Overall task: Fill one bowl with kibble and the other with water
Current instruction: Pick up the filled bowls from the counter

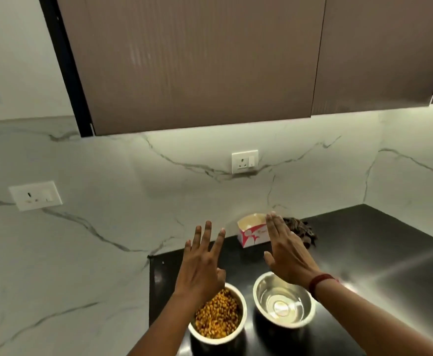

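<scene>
Left hand (202, 263) and right hand (287, 255) hovered flat, empty. Kibble bowl (243, 313) under left, water bowl (257, 291) under right: probably slick steel, spill-prone; grip rims.

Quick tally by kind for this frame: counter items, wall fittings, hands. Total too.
Bowls: 2, the kibble bowl and the water bowl
Boxes: 1, the paper box
Dark bundles: 1, the dark bundle, too blurred to identify
Sockets: 2, the left socket and the right socket
Hands: 2, the left hand and the right hand, both empty
Total: 8
</scene>
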